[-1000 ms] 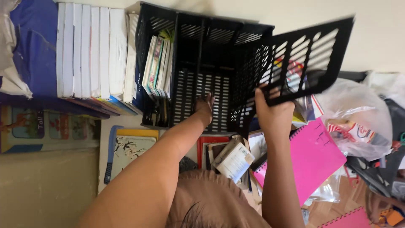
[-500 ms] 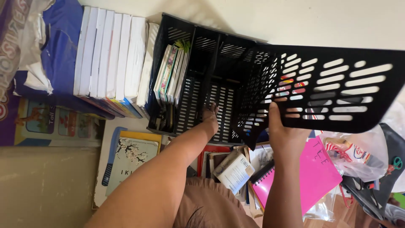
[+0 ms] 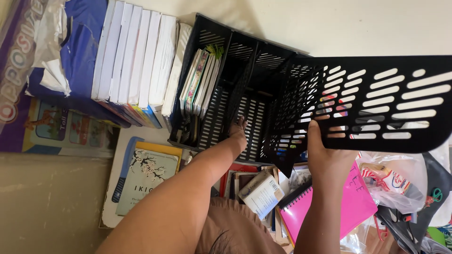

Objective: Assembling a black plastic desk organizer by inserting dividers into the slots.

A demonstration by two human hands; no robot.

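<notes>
Our right hand [image 3: 329, 157] pinches the lower edge of a loose black slotted panel [image 3: 376, 106], thumb on the near face and fingers curled behind it, so the panel hangs in the air at about two o'clock from our wrist. Our left hand [image 3: 238, 131] reaches into the middle compartment of the black slotted organiser [image 3: 245, 89]; its fingers seem to press against the perforated wall, though we cannot tell whether they grip anything there.

At nine o'clock from that hand, the organiser's left compartment holds a few thin books [image 3: 200, 80] standing upright. Further toward nine o'clock, just beside the organiser, a row of thick white-edged books [image 3: 136, 61] leans against a blue bag [image 3: 70, 51]. Below, near six o'clock, lie a notebook with a branch drawing [image 3: 148, 174], a small grey box [image 3: 260, 194] and a pink spiral notebook [image 3: 339, 202].

We judge the step to be fitting the panel to the organiser's right side. We think the next move calls for lining its edge up with the frame while the left hand steadies the body.
</notes>
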